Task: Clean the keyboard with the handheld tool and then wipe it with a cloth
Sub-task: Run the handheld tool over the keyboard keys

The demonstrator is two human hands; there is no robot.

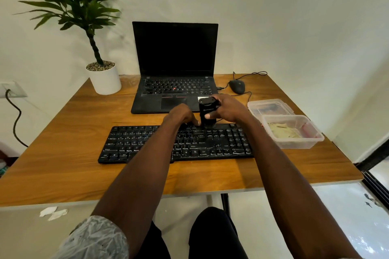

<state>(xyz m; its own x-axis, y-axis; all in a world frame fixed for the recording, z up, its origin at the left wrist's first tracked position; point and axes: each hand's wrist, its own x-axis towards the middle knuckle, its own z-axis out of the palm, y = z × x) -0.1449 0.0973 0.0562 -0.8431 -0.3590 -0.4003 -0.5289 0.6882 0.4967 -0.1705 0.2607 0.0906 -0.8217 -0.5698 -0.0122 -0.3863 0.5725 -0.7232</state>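
The black keyboard (176, 143) lies flat across the middle of the wooden table (63, 153), its long side parallel to the near edge. At its far edge, toward the right half, the right hand (228, 109) holds a small black handheld tool (207, 114) upright, fingers (210, 115) wrapped closed around its body, with the tool's lower end down on the top row of keys. The left hand (182, 114) sits just beside the tool on the same far edge of the keyboard, knuckles up and fingers curled down onto the keys; from here I cannot tell whether it is gripping anything. Both forearms reach out over the keyboard from the near edge.

Behind the keyboard an open laptop (174, 69) with a dark screen stands at the far edge of the table. A wired mouse (237, 86) lies to its right, and a potted plant (104, 78) sits at the far left corner. Along the right edge are two clear plastic containers (292, 132), touching each other, the nearer one holding something pale that could be a cloth, though I cannot be sure.
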